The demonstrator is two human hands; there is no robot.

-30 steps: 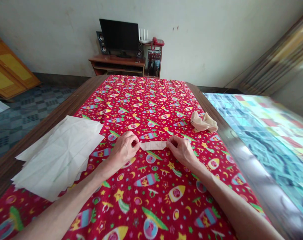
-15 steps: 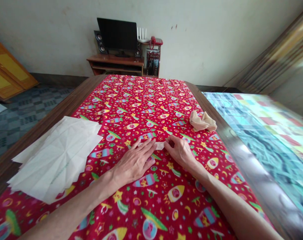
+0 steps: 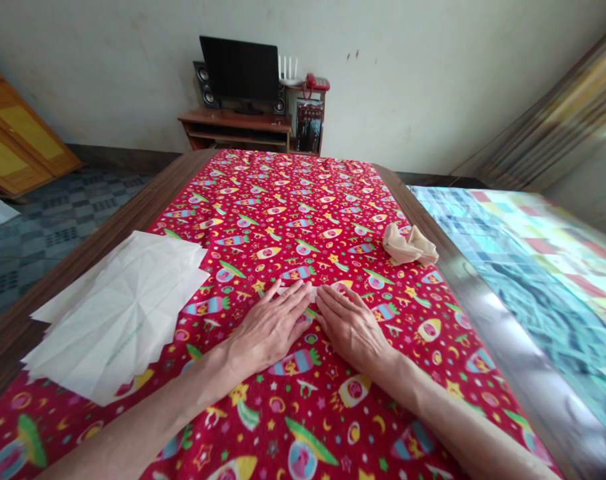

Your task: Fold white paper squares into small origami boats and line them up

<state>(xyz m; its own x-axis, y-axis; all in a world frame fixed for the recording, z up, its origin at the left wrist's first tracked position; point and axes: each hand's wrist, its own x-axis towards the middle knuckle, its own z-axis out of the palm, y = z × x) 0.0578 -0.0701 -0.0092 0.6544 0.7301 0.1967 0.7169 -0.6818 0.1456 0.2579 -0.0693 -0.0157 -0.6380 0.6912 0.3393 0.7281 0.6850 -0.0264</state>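
Observation:
A narrow strip of white folded paper point(image 3: 313, 294) lies on the red patterned cloth point(image 3: 293, 220), mostly covered by my hands. Flat on its left part rests my left hand point(image 3: 273, 323), fingers stretched out. My right hand point(image 3: 350, 327) lies flat over the right part, its fingers also extended and pointing forward. Only a small white piece shows between the two hands, with a bit more at the left fingertips. Neither hand grips anything.
A stack of creased white paper sheets point(image 3: 117, 320) sits to the left. At the right edge of the cloth is a folded cream paper piece point(image 3: 410, 245). Beyond the table stand a monitor point(image 3: 240, 70) and a red telephone point(image 3: 315, 83). A bed point(image 3: 507, 267) is on the right.
My right hand has gone from a pinch at the strip's right end to lying flat on it, closer to my left hand. The left hand stays in place. The view has shifted slightly.

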